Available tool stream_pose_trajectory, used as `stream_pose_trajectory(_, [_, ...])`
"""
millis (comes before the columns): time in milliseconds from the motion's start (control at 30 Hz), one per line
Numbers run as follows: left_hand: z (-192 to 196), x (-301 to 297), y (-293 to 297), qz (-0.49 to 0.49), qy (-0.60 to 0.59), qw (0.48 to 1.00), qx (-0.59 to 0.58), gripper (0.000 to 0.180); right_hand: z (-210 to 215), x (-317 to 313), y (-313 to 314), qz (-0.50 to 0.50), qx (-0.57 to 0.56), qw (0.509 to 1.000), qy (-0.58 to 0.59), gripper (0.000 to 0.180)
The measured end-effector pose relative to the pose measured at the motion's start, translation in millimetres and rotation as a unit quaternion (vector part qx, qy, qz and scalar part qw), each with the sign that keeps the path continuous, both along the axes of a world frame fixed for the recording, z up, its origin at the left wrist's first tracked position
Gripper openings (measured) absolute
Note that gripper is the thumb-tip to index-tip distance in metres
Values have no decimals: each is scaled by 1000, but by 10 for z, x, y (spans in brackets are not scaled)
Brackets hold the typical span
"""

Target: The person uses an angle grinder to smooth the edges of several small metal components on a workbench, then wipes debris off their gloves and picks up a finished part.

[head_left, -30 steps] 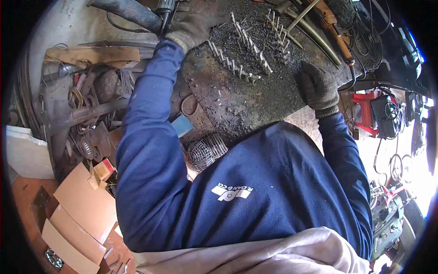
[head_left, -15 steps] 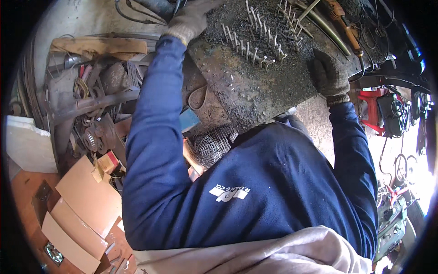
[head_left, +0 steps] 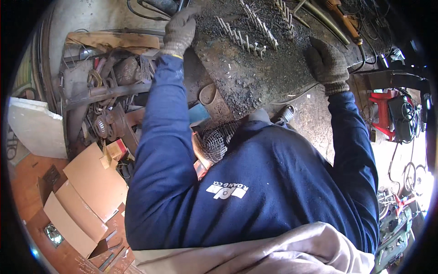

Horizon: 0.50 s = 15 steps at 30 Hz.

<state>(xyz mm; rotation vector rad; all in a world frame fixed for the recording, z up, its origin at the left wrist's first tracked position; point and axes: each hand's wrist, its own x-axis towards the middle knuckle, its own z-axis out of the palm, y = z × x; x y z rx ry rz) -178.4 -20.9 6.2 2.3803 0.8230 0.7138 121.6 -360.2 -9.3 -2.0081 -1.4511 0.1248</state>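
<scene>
- The left hand (head_left: 179, 31), wearing a grey knitted work glove, is gripping the left edge of the dark, soot-covered metal slab (head_left: 246, 77), its fingers curling over the rim near the far left corner
- The right hand (head_left: 327, 63), in a darker knitted glove, is lying palm down on the slab's right edge, fingers spread flat and not clenching anything
- Rows of short upright steel studs (head_left: 248, 34) are standing on the slab between the two hands, nearer its far edge, well apart from the right glove
- The slab is sitting in front of the person's chest, its near corner just beyond the collar of the dark blue sweatshirt (head_left: 255, 192)
- A round wire mesh basket (head_left: 214, 139) is lying below the slab's near left edge
- Flat brown cardboard sheets (head_left: 86, 192) are lying on the floor off to the left, well apart from the slab
- A red machine (head_left: 388, 116) is standing beyond the slab's right edge, beside the right sleeve
</scene>
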Motion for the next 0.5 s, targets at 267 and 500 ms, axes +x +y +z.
stream_pose_trajectory(267, [-130, 92, -101, -105, 81, 984, 120, 41, -55, -56, 100, -54, -31, 998, 8, 42])
stream_pose_trajectory(500, [140, 545, 19, -289, 211, 923, 143, 36, -122, 45, 74, -174, -29, 948, 265, 33])
